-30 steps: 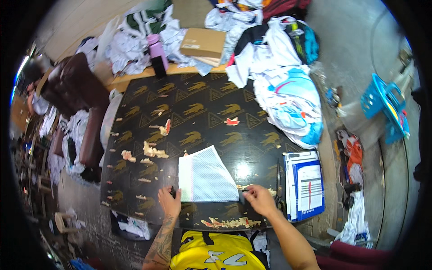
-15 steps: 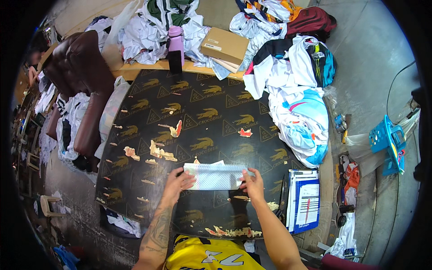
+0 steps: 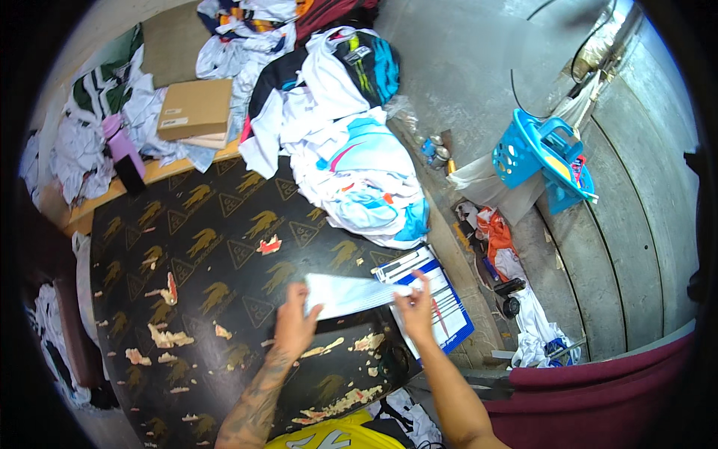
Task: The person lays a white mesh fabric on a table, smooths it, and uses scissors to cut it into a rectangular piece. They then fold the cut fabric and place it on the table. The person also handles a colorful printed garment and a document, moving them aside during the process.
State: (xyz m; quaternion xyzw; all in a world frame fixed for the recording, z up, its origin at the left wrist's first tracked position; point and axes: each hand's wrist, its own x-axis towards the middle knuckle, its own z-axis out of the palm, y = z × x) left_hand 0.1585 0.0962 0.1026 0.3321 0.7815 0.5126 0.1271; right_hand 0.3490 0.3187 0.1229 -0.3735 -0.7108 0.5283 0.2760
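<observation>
A white folded sheet of paper or thin fabric (image 3: 346,294) is held above the black table (image 3: 217,247), which carries a gold printed pattern. My left hand (image 3: 294,327) grips its left end and my right hand (image 3: 413,309) grips its right end. The sheet hangs over the table's right edge, just above a blue-and-white printed form (image 3: 437,299). Both forearms come in from the lower edge.
A heap of white and blue garments (image 3: 351,172) lies at the table's far right. A cardboard box (image 3: 196,110) and a purple bottle (image 3: 123,153) stand on a wooden bench behind. A blue plastic basket (image 3: 546,161) sits on the concrete floor at right. The tabletop is chipped in places.
The sheet, first lying flat on the table, has been folded, lifted and carried to the right by both hands. The view has swung rightward too.
</observation>
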